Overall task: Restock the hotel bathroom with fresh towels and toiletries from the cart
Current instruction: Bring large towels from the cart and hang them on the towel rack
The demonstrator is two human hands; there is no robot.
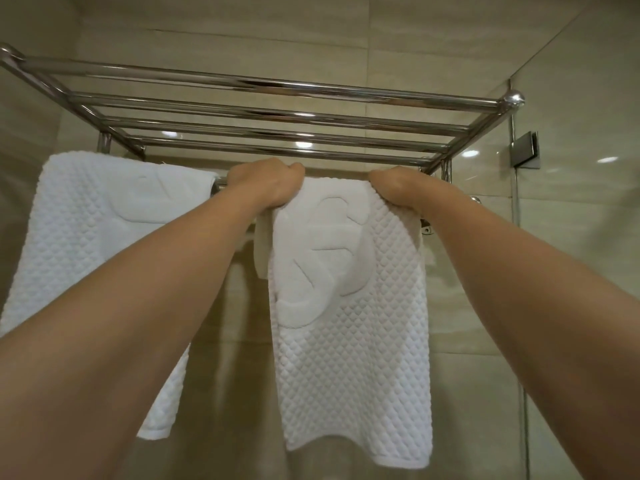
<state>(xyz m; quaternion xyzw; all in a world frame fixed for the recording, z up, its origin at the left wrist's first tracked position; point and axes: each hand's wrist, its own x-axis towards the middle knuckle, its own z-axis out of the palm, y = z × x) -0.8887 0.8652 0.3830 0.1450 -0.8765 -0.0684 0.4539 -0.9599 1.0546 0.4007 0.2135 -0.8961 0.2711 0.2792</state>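
Observation:
A white textured towel [349, 334] with a raised emblem hangs over the lower rail of a chrome towel rack [277, 116] on the tiled wall. My left hand [266, 183] grips the towel's top left corner at the rail. My right hand [398, 185] grips its top right corner. Both arms reach up and forward. A second white towel [97, 237] of the same pattern hangs on the rail to the left, partly hidden by my left forearm.
The rack's upper shelf of several chrome bars is bare. A glass shower panel [571, 271] with a metal hinge clamp [526, 148] stands at the right. Beige wall tiles [242, 29] lie behind everything.

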